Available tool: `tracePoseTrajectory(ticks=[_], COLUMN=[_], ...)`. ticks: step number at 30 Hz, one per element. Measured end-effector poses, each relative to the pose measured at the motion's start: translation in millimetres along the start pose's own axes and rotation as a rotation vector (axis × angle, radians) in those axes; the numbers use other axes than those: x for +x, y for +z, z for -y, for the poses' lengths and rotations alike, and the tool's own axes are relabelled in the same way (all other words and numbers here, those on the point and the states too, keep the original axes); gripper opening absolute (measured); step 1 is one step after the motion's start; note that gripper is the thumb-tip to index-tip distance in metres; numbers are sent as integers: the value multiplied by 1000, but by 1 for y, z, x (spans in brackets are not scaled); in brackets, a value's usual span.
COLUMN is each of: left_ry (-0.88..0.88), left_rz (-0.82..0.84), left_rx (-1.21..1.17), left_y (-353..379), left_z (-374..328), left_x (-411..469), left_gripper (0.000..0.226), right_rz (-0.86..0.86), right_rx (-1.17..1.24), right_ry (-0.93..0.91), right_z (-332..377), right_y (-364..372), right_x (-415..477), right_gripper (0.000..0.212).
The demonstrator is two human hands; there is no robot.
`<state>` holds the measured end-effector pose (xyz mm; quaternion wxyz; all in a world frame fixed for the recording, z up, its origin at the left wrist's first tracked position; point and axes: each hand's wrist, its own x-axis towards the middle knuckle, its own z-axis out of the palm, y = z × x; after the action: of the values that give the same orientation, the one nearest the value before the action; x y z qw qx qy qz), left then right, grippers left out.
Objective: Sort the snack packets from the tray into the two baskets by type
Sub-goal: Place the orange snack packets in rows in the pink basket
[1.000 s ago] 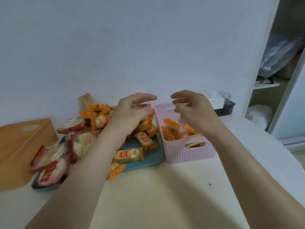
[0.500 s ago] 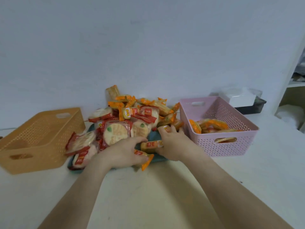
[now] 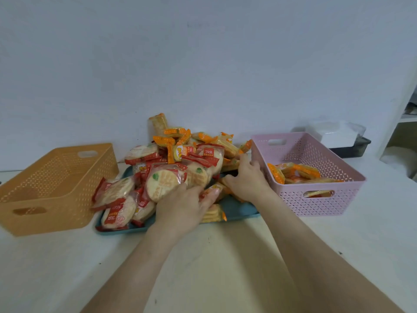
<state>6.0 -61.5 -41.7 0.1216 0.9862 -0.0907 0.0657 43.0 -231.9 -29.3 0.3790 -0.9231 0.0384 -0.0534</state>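
Both hands pushing deeper into pile on tray (image 3: 239, 211) than before: left hand (image 3: 182, 208) pressing down on packets, right hand (image 3: 246, 179) reaching beside pink basket (image 3: 316, 199); grip unclear on both.

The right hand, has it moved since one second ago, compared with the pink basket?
Yes. The right hand, earlier raised above the pink basket, has come down leftward onto the packets on the blue tray, beside the basket's left wall.

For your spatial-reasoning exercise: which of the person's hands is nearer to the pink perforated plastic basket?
Right. The right hand is at the pink perforated plastic basket, its fingers by the near-left wall. The left hand lies further left on the packet pile, apart from it.
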Motion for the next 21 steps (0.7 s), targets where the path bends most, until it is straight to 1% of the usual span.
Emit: tracePoseTrajectory(ticks=[3,4,5,6,8,9,11,12,14,16,18,19,21], left_ry=[90,112,119,105,45,14,-37,-53,-76,-104,-107,-88,-6], left_rz=[265,324,325,279,184,181,233,253,249,184,117,120,183], left_rx=[-341,-367,-342,-296,-254,-256,-264,-268,-277,-285,-295,-308,-296], left_y=[-12,-13,-11,-8,-4,-3,-6,-9,-15,-19,-18,-16,-13], left_z=[2,3,4,5,5,6,7,7,6,8,11,11,7], left_x=[-1,-1,-1,-1,0,1,2,1,-1,-3,-4,-5,-10], left_gripper=[72,77,84,89,89,90,91,87,66,45,37,41,63], right_rz=[67,75,68,54,47,66,100,100,95,129,154,160,183], right_rx=[-171,-217,-254,-284,-323,-310,-224,-168,-77,-57,-69,-72,-49], right_ry=[48,56,55,47,32,28,16,8,1,13,21,15,16], right_z=[-3,-4,-4,-4,-2,-2,-4,-4,-4,-4,-6,-7,-6], right_y=[9,11,11,12,13,13,12,11,9,8,6,6,2], right_x=[9,10,11,11,7,5,1,-2,-8,-9,-9,-9,-12], right_gripper=[77,80,80,81,87,90,93,94,98,104,103,101,98])
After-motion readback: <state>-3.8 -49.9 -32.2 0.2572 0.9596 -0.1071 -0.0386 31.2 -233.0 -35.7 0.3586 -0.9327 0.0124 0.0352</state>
